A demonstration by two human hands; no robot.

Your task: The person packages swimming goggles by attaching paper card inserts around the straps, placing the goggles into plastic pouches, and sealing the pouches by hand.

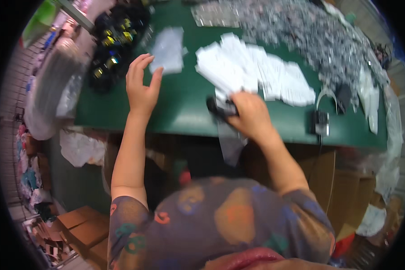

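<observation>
My right hand point(252, 112) is closed around a pair of black glasses point(220, 109), blurred, at the table's near edge. Below it a clear plastic sleeve point(231, 146) hangs past the edge; whether my fingers also grip it is hidden. My left hand point(141, 83) is raised with thumb and fingers apart, holding nothing. Just beyond its fingertips lies a stack of translucent plastic bags point(168, 47). A fanned pile of white paper slips point(229, 60) spreads ahead of my right hand, with more slips running to its right.
Black glasses with shiny yellow lenses point(114, 45) are heaped at the far left of the green table point(184, 117). Small clear packets point(297, 36) cover the far right. A small box-shaped device with a cable point(321, 122) sits by the right front edge. Cardboard boxes point(83, 225) stand below left.
</observation>
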